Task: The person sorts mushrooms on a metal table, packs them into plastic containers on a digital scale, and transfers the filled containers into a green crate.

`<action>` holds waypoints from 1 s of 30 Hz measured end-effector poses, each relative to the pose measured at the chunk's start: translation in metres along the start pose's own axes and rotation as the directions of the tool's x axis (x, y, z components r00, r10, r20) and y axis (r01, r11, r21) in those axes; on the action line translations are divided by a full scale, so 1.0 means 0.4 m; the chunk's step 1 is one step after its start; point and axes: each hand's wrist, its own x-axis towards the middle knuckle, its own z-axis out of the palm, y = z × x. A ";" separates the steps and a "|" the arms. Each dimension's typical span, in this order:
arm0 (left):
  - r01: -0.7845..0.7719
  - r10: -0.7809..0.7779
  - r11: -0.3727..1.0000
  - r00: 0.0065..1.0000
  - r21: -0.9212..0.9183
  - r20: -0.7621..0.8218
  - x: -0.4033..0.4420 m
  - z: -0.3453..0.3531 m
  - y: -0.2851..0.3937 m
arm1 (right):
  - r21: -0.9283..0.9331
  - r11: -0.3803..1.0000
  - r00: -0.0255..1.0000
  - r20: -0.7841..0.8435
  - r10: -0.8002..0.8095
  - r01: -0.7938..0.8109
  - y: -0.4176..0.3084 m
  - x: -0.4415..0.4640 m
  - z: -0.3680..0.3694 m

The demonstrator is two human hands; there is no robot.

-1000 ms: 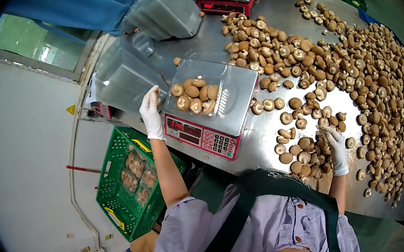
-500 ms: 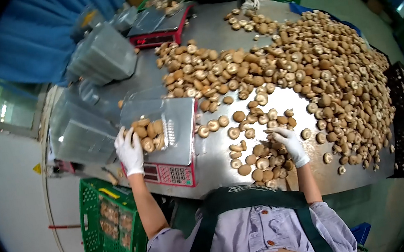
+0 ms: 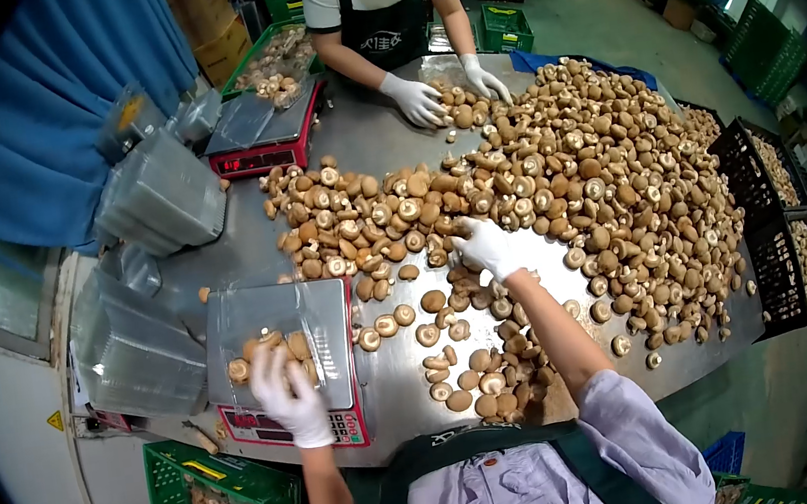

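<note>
On the near weighing scale point(image 3: 336, 346) sits a clear plastic tray with brown shiitake mushrooms point(image 3: 296, 346) in it. My left hand point(image 3: 288, 397), in a white glove and a little blurred, rests over these mushrooms with its fingers apart. My right hand point(image 3: 491, 247), also gloved, reaches to the near edge of the big shiitake pile point(image 3: 603, 157). Its fingers are stretched out and touch mushrooms there; no mushroom shows clearly in its grasp. Loose shiitakes point(image 3: 491, 382) lie on the metal table point(image 3: 403, 373) between my arms.
Stacked clear trays point(image 3: 134, 351) stand left of the scale, with a second stack point(image 3: 165, 196) behind. A co-worker's gloved hands point(image 3: 417, 99) handle mushrooms across the table, near another red scale point(image 3: 256, 159). A green crate point(image 3: 167, 503) holds packed trays below; black crates point(image 3: 774, 272) flank the right.
My right hand has moved forward from the loose mushrooms to the main pile. My left hand has shifted over the tray's mushrooms. The view has tilted up, showing more of the co-worker.
</note>
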 end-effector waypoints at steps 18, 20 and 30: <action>-0.287 0.262 0.955 0.722 -0.068 0.641 -0.266 0.329 0.096 | -0.072 0.771 0.774 0.074 -0.629 0.633 0.033 -0.305 0.064; -0.214 0.306 0.952 0.678 -0.219 0.668 -0.302 0.294 0.115 | 0.017 0.817 0.817 -0.001 -0.577 0.577 0.043 -0.340 0.044; -0.056 0.188 0.949 0.889 -0.309 0.417 -0.204 0.334 0.083 | 0.043 0.978 0.936 -0.299 -0.183 0.205 0.159 -0.394 0.040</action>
